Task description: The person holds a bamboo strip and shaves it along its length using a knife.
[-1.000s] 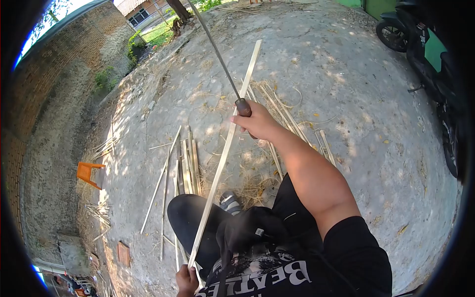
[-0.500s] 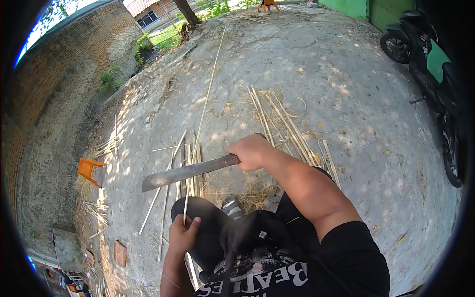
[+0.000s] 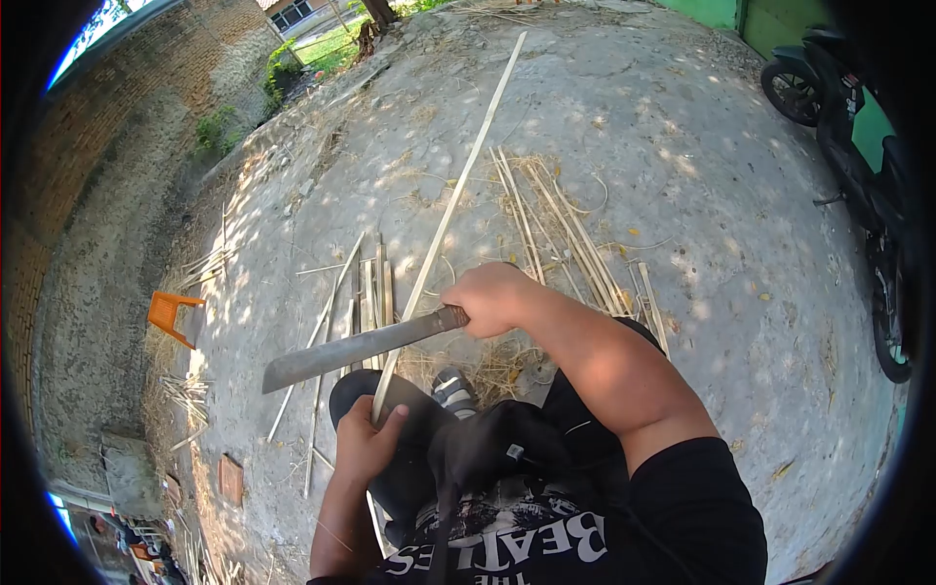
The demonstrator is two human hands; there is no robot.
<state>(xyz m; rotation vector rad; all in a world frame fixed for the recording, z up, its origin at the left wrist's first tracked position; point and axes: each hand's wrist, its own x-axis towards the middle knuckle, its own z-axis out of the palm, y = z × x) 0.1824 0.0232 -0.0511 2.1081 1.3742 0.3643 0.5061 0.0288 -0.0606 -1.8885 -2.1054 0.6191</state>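
My right hand [image 3: 495,299] is wrapped round the handle of a machete [image 3: 356,348], whose broad blade points left and slightly down. A long pale bamboo strip [image 3: 458,185] runs from near my left knee up toward the top of the view. The blade crosses the strip just above my left hand [image 3: 370,436]; whether they touch I cannot tell. My left hand grips the strip near its lower end, with the thumb on the right side.
Bamboo strips [image 3: 585,244] lie right of centre, and more strips [image 3: 369,292] lie left of centre. An orange stool [image 3: 174,317] and a brick [image 3: 231,480] are at the left. A motorcycle [image 3: 848,166] stands at the right, and a brick wall [image 3: 127,127] rises at the left.
The machete first pointed up and away, then swung down to the left across the strip. My left hand has moved up from the bottom edge, and the strip's broad face now shows again.
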